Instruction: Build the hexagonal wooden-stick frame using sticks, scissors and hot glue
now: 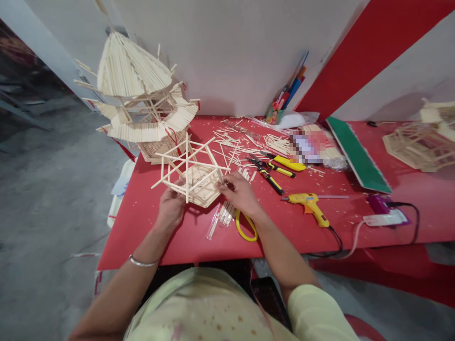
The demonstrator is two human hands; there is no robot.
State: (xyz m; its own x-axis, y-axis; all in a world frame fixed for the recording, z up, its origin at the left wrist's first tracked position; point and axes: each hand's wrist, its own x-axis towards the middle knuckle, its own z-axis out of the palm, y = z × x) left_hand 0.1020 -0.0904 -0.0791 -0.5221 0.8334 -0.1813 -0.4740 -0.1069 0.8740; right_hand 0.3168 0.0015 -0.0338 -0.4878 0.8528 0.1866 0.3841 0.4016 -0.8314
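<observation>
Between my hands is a wooden stick frame (203, 183), many-sided, with a layered stick base and long sticks crossing over its top. My left hand (172, 204) grips its near left side, fingers partly hidden behind the sticks. On the right, my right hand (239, 190) has thumb and fingers closed on the frame's edge. Under and beside my right hand lie loose sticks in a clear bag (224, 214) and a yellow ring-shaped handle (246, 227). Behind the frame stands a tiered stick pagoda model (142, 94) with small red ties.
On the red table (142, 232) lie pliers (266, 173), a yellow utility knife (287, 162), a yellow glue gun (308, 204) with its cord, and scattered sticks (277, 143). A green board (359, 154), a power strip (386, 218), a pen holder (274, 113) and another stick model (419, 142) are farther right.
</observation>
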